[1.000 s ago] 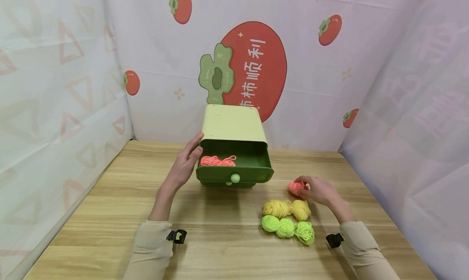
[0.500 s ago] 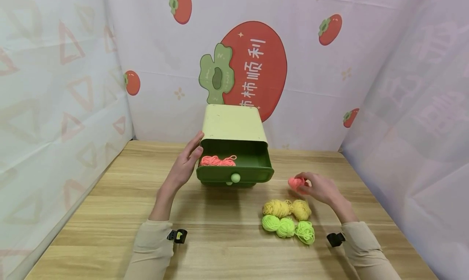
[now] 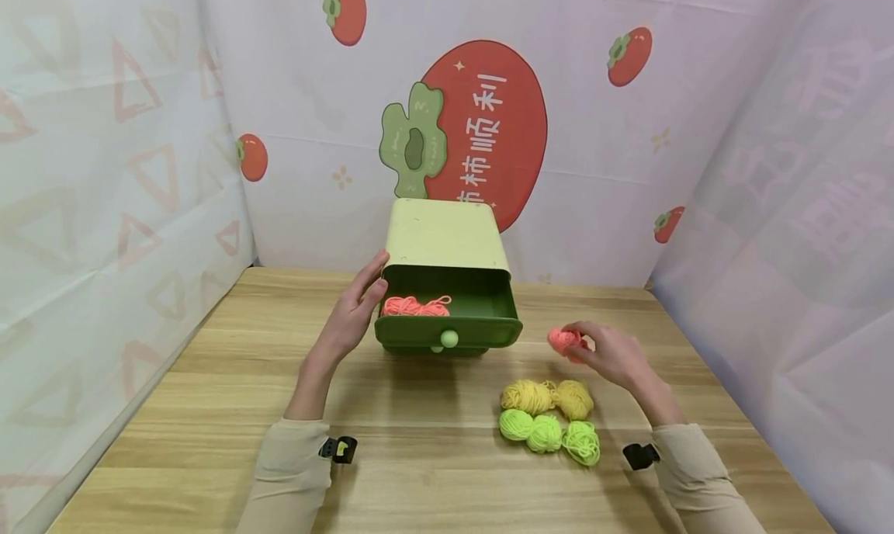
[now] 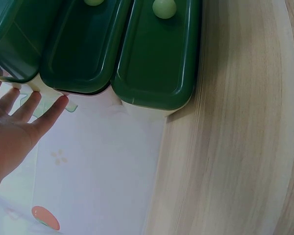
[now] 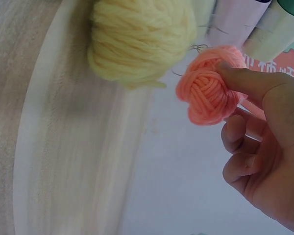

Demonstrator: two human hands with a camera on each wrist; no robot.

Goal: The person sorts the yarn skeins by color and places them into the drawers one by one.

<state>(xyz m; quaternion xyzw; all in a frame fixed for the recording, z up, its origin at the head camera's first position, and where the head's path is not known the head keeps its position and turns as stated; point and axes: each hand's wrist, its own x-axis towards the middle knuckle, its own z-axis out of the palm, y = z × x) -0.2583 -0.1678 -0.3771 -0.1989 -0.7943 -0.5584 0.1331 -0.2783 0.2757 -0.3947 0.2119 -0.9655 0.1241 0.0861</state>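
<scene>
My right hand (image 3: 615,355) pinches a coral-pink yarn ball (image 5: 210,85) between thumb and fingers, to the right of the drawer box. My left hand (image 3: 349,309) rests with extended fingers against the left side of the cream-and-green drawer box (image 3: 447,235). Its fingers (image 4: 48,117) touch the side wall in the left wrist view. The top green drawer (image 3: 412,334) is pulled out, and a coral-pink yarn skein (image 3: 417,307) lies in its left part. Below the right hand, two yellow yarn balls (image 3: 527,397) sit in a row on the table.
Nearer the person, three lime-green yarn balls (image 3: 545,435) lie in a row in front of the yellow ones. The lower drawers (image 4: 154,58) are closed, with round pale knobs. Printed cloth (image 3: 307,91) hangs behind and beside the wooden table (image 3: 433,480).
My right hand has lifted the coral-pink yarn ball slightly up and away from the yellow balls. The left hand and the drawer box have stayed in place.
</scene>
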